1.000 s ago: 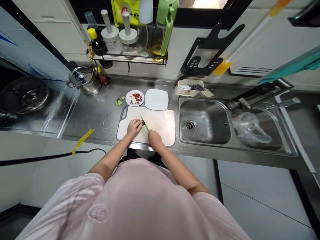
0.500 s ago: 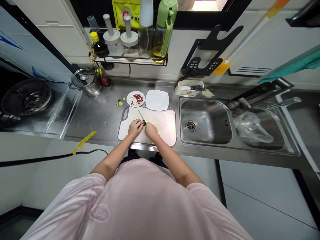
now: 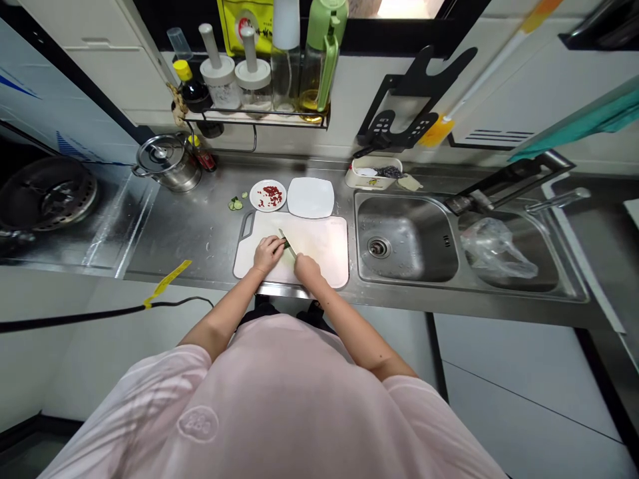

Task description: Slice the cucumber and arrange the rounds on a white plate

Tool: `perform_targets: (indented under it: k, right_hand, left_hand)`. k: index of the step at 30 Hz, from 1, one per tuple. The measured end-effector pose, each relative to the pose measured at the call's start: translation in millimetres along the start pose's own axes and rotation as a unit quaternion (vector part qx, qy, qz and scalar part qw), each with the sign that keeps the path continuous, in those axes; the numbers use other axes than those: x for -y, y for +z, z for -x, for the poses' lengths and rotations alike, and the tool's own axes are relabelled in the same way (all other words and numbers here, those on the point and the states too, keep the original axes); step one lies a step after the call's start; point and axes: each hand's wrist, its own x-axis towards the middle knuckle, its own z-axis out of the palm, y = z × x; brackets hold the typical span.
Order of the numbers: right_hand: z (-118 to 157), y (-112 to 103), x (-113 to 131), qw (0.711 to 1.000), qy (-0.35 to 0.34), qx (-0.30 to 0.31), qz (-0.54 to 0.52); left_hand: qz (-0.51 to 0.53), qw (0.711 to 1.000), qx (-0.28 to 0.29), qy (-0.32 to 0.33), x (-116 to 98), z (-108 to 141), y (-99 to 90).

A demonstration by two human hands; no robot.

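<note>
On the white cutting board [image 3: 324, 243], my left hand [image 3: 269, 254] is closed over a small dark-green piece of cucumber [image 3: 286, 245], mostly covered by the fingers. My right hand [image 3: 306, 269] grips a knife, its handle hidden in the fist. The knife's blade [image 3: 289, 245] slants up and left, close beside the left fingertips and the cucumber. Behind the board stand a white plate with chopped red pieces [image 3: 253, 197] and a white square plate [image 3: 310, 197]. Several pale green slices [image 3: 235, 204] lie on the counter to the left.
A lidded steel pot [image 3: 167, 163] stands at the back left, a black wok [image 3: 44, 193] farther left. On the right is a double sink [image 3: 407, 239] with a plastic bag [image 3: 496, 247] in its far basin. A rack [image 3: 259, 118] of bottles and jars hangs above the counter.
My right hand has drawn back a little to the right with the knife, away from the left hand, so more blade shows. My left hand stays on the cucumber. The view has shifted slightly.
</note>
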Motion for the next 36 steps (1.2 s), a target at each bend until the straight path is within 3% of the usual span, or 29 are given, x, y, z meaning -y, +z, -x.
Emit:
perform_targets:
  k: [12,22,31,36]
  right_hand:
    - [25,17,-23,1.000,-0.004,-0.003,0.020]
    - [37,19,-32,1.000,0.001,0.017,0.016]
    - [45,3,-48,1.000,-0.005,0.015,0.016]
    - [43,-12,-57,0.996,0.027,-0.052,0.063]
  left_hand:
    - [0.002,1.000,0.003,-0.005,-2,0,-1.6]
    - [-0.007,1.000,0.002,-0.007,-2,0,-1.1]
    - [-0.040,0.998,0.039,-0.024,-5,-4,-10.7]
    - [-0.035,0.997,0.055,-0.049,-7,-2,-17.1]
